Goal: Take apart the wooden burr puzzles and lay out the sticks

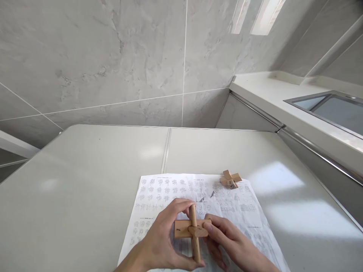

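Observation:
Above the printed paper, a wooden interlocking puzzle [183, 229] of crossed bars is held between both hands. My left hand [159, 236] spans the upright bar, with a finger at its top end and the thumb at its bottom end. The thumb and fingers of my right hand [227, 238] pinch the right end of the flat crossbar. Dark marks show on the wood. A second small wooden cross-shaped puzzle [231, 180] with written marks lies near the paper's upper right corner, touched by neither hand.
The instruction sheet [150, 206] with rows of small diagrams lies on a pale folding table [93, 181] with a seam [166, 151]. Two small dark scraps [212, 194] rest on it. Behind are a tiled wall [113, 56] and, right, a counter with a sink [329, 109].

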`<state>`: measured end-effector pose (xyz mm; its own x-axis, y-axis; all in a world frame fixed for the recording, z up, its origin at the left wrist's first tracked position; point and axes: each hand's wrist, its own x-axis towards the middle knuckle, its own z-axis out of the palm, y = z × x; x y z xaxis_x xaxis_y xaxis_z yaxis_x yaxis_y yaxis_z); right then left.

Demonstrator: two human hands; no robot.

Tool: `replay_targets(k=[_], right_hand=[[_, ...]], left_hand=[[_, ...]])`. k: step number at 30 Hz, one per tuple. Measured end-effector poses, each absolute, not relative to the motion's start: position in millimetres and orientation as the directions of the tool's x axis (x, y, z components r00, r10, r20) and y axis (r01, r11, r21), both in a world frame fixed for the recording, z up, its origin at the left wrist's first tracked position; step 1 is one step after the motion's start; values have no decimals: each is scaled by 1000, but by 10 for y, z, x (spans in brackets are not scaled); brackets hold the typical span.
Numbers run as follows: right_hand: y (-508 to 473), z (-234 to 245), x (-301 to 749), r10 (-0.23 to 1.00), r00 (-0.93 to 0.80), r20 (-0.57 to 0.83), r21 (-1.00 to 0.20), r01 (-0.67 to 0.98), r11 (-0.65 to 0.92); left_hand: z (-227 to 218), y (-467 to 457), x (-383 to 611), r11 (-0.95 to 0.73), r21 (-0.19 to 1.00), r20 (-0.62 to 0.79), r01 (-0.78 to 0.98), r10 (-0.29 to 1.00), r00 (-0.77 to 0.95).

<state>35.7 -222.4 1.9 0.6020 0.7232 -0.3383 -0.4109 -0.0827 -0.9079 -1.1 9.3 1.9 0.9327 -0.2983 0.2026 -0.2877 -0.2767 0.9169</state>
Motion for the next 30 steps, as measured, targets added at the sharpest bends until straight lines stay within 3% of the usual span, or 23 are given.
replay_targets(k=[2,5,11,24,30], right_hand=[[-2235,59,361,649,731,-210,-977,-174,-119],[-2265,56,370,543,837,60,-990,118,-73],[-2266,-15,392,500,820,279,-924,371,-93],[-2189,-27,373,399,822,407,-852,499,-160],[-2235,-47,404,460,846,270,-918,371,-144]], left_hand=[[6,99,-15,-299,906,209,-299,-297,932],[-19,103,-19,-323,893,216,-314,-304,928],[-29,76,-20,-403,874,155,-272,-298,942],[50,20,25,-483,812,194,-328,-307,932],[28,43,-6,-381,893,143,-240,-266,953]])
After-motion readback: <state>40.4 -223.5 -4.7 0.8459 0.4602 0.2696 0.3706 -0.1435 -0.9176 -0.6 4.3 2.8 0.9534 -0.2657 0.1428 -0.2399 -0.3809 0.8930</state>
